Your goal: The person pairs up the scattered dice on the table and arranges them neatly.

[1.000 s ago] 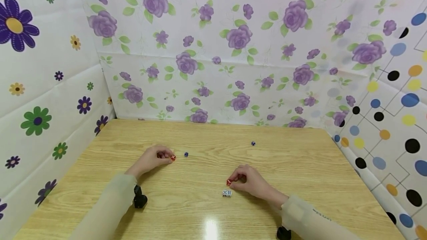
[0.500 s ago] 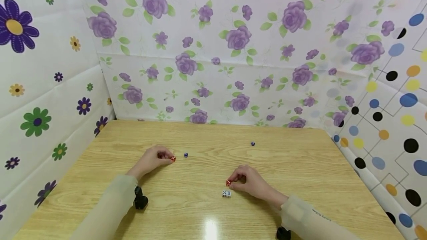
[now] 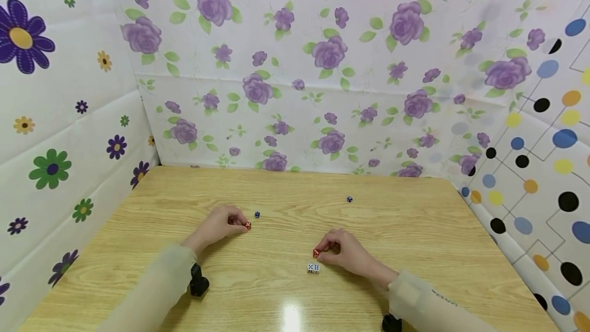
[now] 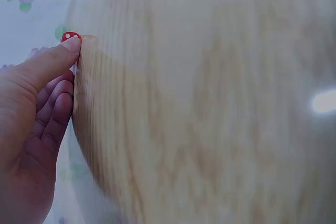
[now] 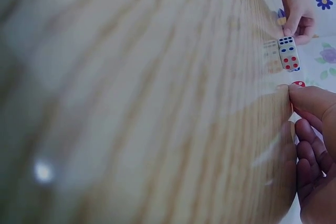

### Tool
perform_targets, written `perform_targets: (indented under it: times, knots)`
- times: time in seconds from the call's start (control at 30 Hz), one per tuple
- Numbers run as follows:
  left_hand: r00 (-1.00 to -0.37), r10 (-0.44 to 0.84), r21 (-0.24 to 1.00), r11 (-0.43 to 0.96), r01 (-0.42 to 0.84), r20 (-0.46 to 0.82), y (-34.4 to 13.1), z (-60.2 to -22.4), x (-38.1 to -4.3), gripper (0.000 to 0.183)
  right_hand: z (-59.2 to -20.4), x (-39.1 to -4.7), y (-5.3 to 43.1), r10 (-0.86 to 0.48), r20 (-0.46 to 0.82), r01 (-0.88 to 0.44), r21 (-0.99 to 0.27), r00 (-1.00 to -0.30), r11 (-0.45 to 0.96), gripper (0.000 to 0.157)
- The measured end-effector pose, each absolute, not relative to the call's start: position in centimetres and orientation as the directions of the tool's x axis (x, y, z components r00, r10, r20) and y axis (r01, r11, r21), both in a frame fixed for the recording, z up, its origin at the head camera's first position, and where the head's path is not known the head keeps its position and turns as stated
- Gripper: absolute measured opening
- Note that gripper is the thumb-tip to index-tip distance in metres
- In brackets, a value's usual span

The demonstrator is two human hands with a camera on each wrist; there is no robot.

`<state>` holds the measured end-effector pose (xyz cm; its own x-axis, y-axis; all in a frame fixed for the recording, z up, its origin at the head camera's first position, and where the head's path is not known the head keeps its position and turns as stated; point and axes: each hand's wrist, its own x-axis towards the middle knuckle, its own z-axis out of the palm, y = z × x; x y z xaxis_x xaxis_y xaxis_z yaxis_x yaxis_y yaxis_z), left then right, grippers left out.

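Note:
My left hand (image 3: pixel 220 227) pinches a red die (image 3: pixel 248 226) between thumb and fingertips, low over the table at left of centre. The same red die (image 4: pixel 71 36) peeks past the thumb in the left wrist view. Just beyond it lies a dark blue die (image 3: pixel 257 214). Nearer the front, my right hand (image 3: pixel 346 254) grips another red die (image 3: pixel 316 253), mostly covered by the thumb in the right wrist view. Two white dice (image 3: pixel 313 268) sit side by side right in front of that die.
A second blue die (image 3: pixel 350 199) lies toward the back right of the wooden table (image 3: pixel 405 209). Floral cloth (image 3: pixel 295 91) hangs along the back edge, with patterned cloths on both sides. A black wrist camera (image 3: pixel 199 283) is strapped under the left sleeve.
My left hand has moved right and slightly toward me with its red die, closer to the blue die. My right hand and the white dice have stayed in place.

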<state>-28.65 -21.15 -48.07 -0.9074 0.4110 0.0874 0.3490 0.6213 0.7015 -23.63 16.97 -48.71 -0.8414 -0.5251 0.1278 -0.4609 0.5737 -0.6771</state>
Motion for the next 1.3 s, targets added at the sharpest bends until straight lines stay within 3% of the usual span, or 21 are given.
perform_targets:
  times: [1.3]
  knots:
    - [-0.853, 0.514, 0.708, 0.568, 0.421, 0.094, -13.7, -48.0, -26.5, 0.007, -49.1, -23.8, 16.9, -0.524, 0.121, -0.451, -0.69, -0.843, 0.566, 0.013]
